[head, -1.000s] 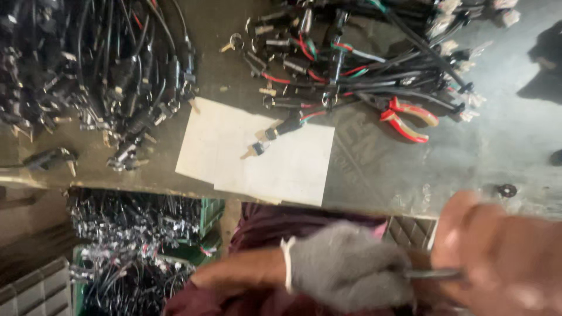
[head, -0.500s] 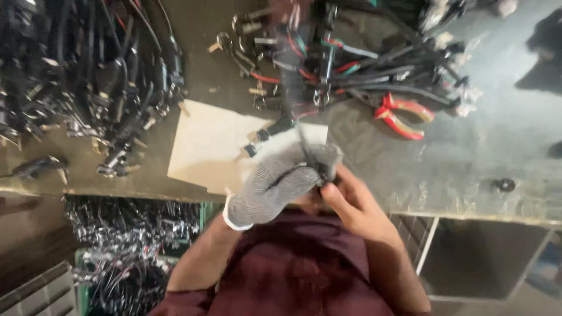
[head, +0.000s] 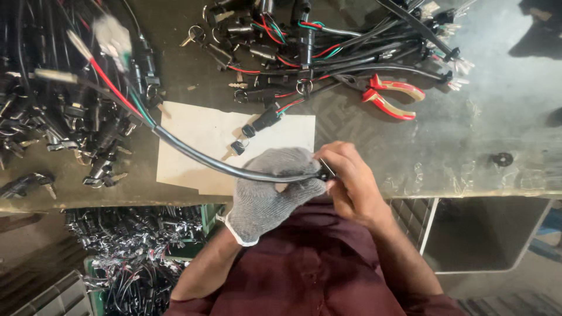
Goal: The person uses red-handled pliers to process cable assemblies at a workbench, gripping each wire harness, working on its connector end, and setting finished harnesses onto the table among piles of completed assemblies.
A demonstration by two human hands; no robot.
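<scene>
My left hand (head: 270,188), in a grey knit glove, grips one end of a black sheathed cable (head: 193,153). The cable runs up and left across a white paper sheet (head: 199,137) to red, green and black wires with a blurred white connector (head: 111,36). My bare right hand (head: 349,181) pinches a small black part (head: 326,171) at the cable's end, against the gloved fingers. Both hands are over the front edge of the metal bench (head: 468,146).
Red-handled pliers (head: 389,96) lie at the back right beside a pile of black wired switches with keys (head: 304,52). More black switches (head: 64,117) are heaped on the left. A green crate of cables (head: 140,246) sits below the bench. A small black washer (head: 501,158) lies right.
Both hands came up from below the bench edge and met. A long black cable now stretches from them to the upper left, its connector end swinging.
</scene>
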